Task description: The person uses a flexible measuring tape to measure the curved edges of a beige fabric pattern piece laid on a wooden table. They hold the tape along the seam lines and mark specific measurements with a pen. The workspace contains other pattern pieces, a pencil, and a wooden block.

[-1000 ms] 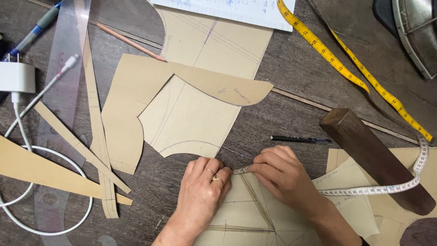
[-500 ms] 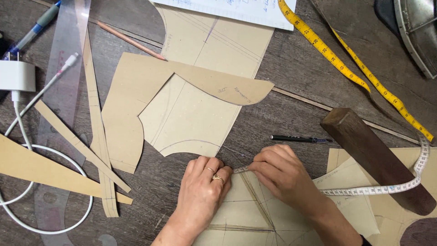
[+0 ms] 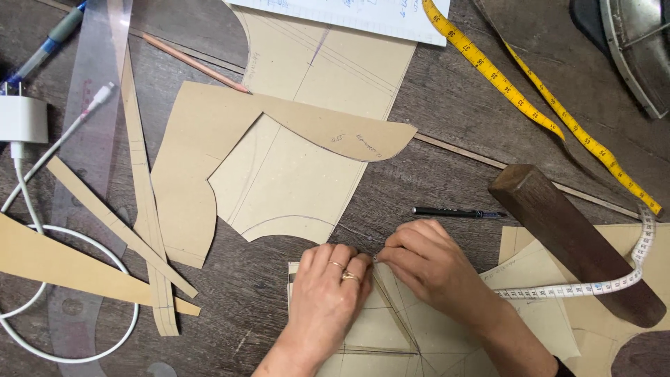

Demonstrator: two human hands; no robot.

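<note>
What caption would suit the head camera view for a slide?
Both hands, left and right, press a lined paper pattern piece on a dark wooden table, beside a black pen.

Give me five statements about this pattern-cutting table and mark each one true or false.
1. Both hands press on a lined paper pattern piece at the bottom edge. True.
2. The right hand holds the black pen. False: the pen lies on the table, just beyond that hand and apart from it.
3. The left hand wears a ring. True.
4. The dark wooden block stands upright on the white charger. False: it lies slantwise at the right, across a white measuring tape; the charger sits at the left edge.
5. A yellow measuring tape runs across the upper right. True.
</note>
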